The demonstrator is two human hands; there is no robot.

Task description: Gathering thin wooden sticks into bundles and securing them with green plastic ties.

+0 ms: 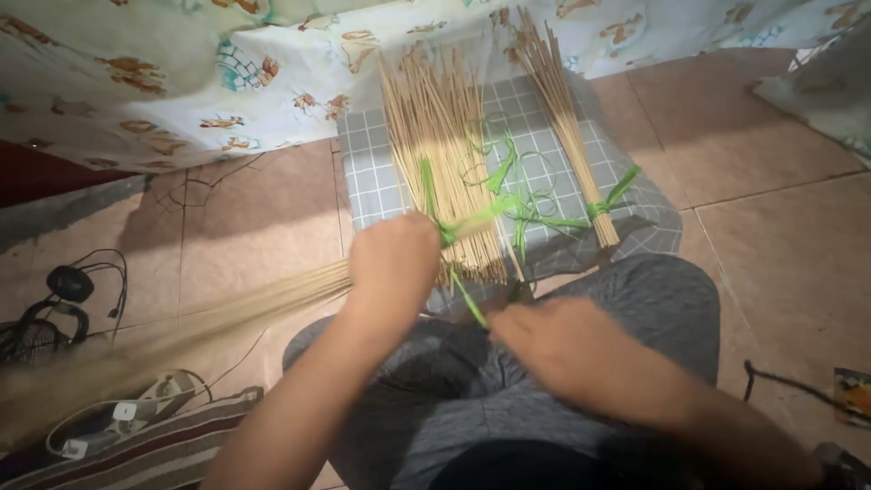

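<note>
My left hand [394, 259] is closed around a long bundle of thin tan sticks [227, 313] that runs off to the left, blurred. A green strip [472, 218] wraps the bundle at my fist and trails toward my right hand [567, 349], which pinches its lower end [469, 304] above my grey-trousered lap. Beyond my hands a loose pile of sticks [440, 145] lies on a grey checked cloth [363, 172]. A tied bundle [567, 118] with a green knot [606, 204] rests to its right.
Loose green strips [522, 181] lie between the two piles. A patterned sheet [181, 82] hangs at the back. Black cables and headphones [68, 290], a white power strip [109, 422] and a striped mat [154, 454] are on the tiled floor at left.
</note>
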